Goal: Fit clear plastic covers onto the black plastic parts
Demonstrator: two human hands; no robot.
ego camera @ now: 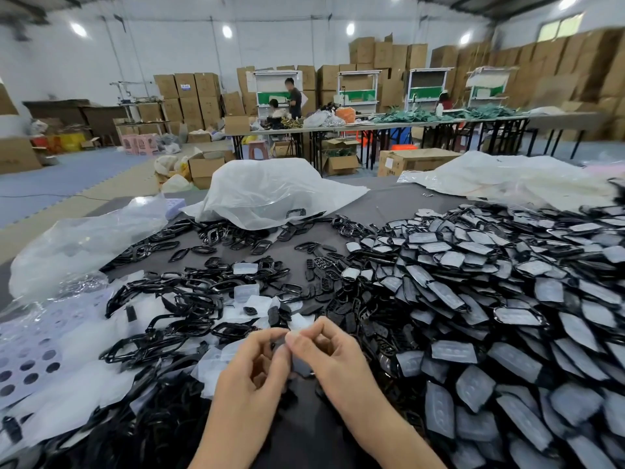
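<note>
Pinching clear cover (299, 330) in right hand (329, 355) against black part (278, 347) gripped in left hand (257, 367), just right of that part, touching; can't tell long axis, hidden in grip.

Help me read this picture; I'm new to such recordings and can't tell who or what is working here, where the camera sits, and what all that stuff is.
No machine here: a person works with bare hands, and the single camera sits on their head, looking forward and down. The left hand and right hand meet in the middle, pinching a black part and a clear cover together; fingers hide most of both. On the dark table, loose black frames lie to the left, a big pile of covered parts to the right, and plastic bags behind.
</note>
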